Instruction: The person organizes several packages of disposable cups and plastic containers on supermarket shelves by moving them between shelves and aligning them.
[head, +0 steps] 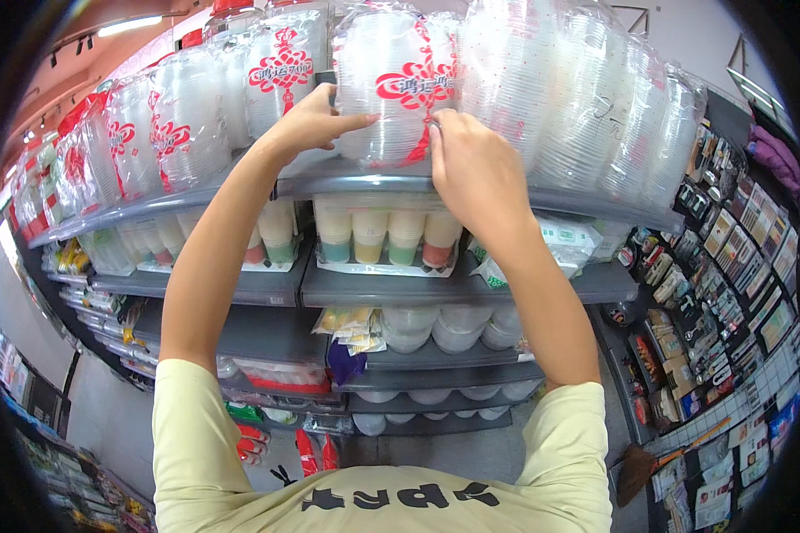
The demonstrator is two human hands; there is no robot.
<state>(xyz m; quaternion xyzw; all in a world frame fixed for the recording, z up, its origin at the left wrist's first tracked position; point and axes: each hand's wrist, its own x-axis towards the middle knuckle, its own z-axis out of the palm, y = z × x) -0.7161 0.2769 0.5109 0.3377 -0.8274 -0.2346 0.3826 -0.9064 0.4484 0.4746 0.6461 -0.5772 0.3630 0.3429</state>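
Note:
A stack of transparent plastic cups or bowls (380, 86) in a film bag with red print stands on the top grey shelf (367, 170) before me. At its left edge is my left hand (317, 123), fingers spread, with the thumb tip against the wrapped front. My right hand (477, 166) pinches the film at the stack's right side between thumb and curled fingers. Close by on the right stands a taller wrapped stack (507, 73). Left of the handled one sits another red-printed pack (285, 66). The fingertips of my right hand are partly hidden.
Paper cups with coloured bases (387, 236) fill the shelf below, beside a white-and-green packet (567, 243). Round plastic containers (457, 326) and a hanging purple packet (347, 362) are lower. A wall rack of small goods (713, 266) flanks the right side.

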